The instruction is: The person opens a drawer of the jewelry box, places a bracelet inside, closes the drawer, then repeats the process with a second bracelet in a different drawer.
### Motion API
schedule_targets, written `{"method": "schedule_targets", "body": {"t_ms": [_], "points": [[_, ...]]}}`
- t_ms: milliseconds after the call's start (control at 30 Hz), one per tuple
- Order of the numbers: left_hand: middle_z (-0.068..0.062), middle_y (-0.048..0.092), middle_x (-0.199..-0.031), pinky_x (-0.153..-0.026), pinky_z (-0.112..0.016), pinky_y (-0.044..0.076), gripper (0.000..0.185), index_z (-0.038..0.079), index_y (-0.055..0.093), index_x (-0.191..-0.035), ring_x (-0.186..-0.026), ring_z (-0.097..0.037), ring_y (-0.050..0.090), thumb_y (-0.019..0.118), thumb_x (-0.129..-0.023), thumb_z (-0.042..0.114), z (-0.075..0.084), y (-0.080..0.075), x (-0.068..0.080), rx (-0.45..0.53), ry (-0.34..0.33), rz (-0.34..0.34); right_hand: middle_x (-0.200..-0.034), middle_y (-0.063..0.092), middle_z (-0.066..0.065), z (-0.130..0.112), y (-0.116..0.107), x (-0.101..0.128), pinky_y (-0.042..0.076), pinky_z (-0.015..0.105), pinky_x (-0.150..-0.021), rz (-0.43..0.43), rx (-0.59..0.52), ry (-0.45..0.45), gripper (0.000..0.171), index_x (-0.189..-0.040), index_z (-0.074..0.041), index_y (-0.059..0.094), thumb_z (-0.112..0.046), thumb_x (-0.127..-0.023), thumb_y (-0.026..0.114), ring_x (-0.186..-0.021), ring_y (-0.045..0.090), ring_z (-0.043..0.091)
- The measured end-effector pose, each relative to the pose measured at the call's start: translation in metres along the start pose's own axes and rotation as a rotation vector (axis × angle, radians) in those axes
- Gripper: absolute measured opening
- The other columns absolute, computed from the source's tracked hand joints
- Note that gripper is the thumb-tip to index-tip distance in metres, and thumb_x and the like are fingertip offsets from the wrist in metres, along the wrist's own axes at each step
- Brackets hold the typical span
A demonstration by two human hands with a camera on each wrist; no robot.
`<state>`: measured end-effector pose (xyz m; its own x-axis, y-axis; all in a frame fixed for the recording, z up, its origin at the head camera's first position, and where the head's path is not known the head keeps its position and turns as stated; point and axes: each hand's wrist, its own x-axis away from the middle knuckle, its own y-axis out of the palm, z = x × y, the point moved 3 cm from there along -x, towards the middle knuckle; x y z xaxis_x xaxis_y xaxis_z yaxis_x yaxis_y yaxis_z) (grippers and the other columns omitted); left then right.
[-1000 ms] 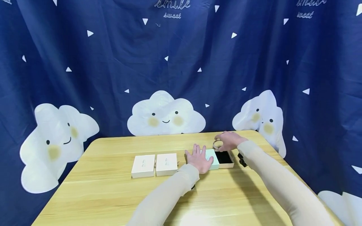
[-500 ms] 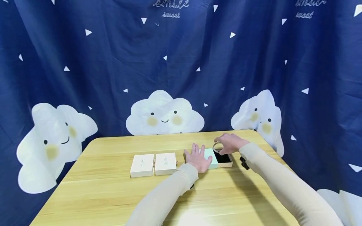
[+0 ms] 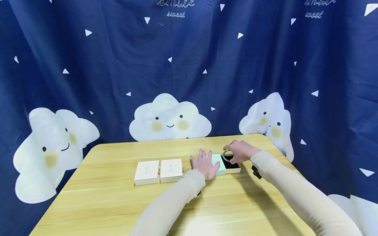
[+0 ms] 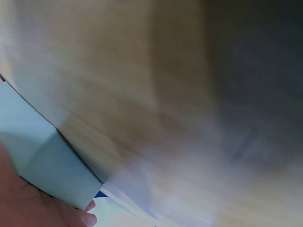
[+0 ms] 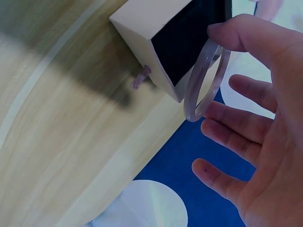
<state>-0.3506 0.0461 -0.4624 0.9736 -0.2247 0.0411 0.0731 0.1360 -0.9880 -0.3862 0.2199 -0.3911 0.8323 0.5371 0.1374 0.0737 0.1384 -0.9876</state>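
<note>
L hand [image 3: 205, 165] is lying flat, fingers spread, pressing down on the mint sleeve [image 3: 219, 163] of the small drawer box; wrist cam is showing only the sleeve's corner [image 4: 45, 156] under the palm.

R hand [image 3: 240, 150] is pinching a pale translucent bangle [image 5: 204, 80] betw. thumb and forefinger, other fingers loose and apart. Bangle is hanging tilted just over the open drawer tray [image 3: 233, 166], above its black lining [image 5: 189, 38], not touching it as far as visible.

Two closed cream boxes [image 3: 158, 170] are sitting side by side to the left on the wood table [image 3: 118, 203], well apart from the work.

Risks, as judged:
- Pinch is covering only a short arc of the rim; a smooth ring could be slipping and rolling off the far table edge nearby.
- Bangle coming down tilted may be catching the tray wall and sitting proud, so the sleeve jams.
- Tray looks light; a knock from R hand may be sliding it further out, since L hand is holding only the sleeve.
- Small pull tab [image 5: 141, 78] could be getting snagged by the fingers.
</note>
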Motion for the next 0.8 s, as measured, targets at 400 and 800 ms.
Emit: {"method": "schedule_targets", "body": {"t_ms": [400,800], "points": [[-0.013,0.021,-0.168,-0.117,-0.069,0.018,0.075,0.025,0.019,-0.163,-0.157,-0.027,0.01,0.02,-0.101,0.067,-0.002,0.004,-0.004,-0.003,0.006,0.01,-0.124,0.069,0.006,-0.008,0.005,0.007,0.047,0.063,-0.096,0.036,0.032,-0.035,0.063,-0.134,-0.015,0.064,-0.029,-0.075,0.083,-0.118,0.06,0.031],[-0.013,0.02,-0.168,-0.117,-0.071,0.016,0.076,0.026,0.017,-0.163,-0.158,-0.027,0.008,0.018,-0.1,0.069,-0.002,0.007,-0.007,-0.003,0.003,-0.004,-0.113,0.072,0.002,-0.015,0.004,0.011,0.051,0.057,-0.085,0.089,0.048,-0.086,0.058,-0.126,-0.018,0.068,-0.024,-0.071,0.084,-0.107,0.062,0.027]]}}
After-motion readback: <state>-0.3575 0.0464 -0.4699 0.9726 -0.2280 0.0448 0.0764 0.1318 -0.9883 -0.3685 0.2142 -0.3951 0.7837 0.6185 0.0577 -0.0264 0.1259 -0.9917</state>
